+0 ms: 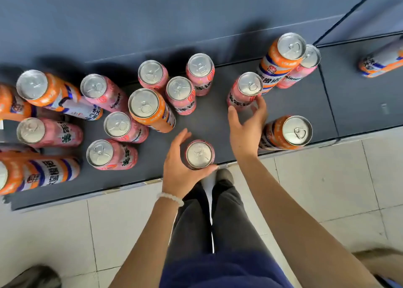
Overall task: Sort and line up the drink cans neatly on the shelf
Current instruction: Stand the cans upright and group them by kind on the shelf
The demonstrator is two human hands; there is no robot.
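The left hand [177, 167] cups a pink can [199, 154] standing at the shelf's front edge, thumb and fingers curved around its wall but loosely, so whether it truly clamps is hard to tell. The right hand [246, 128] is spread open, fingertips just touching a second pink can [245, 91] farther back, not closed on it.

These slim aluminium cans look stiff yet dentable, smooth and possibly slippery, and top-heavy enough to tip; a hold around the mid-wall seems safest.

Outward, pink cans and orange cans [150, 111] stand mixed and unaligned across the dark shelf [218, 122], most crowded toward its left end; one orange can [285, 133] stands near the front edge by the right wrist. Below the front edge lies pale tiled floor [327, 178]. Sorting looks barely begun.
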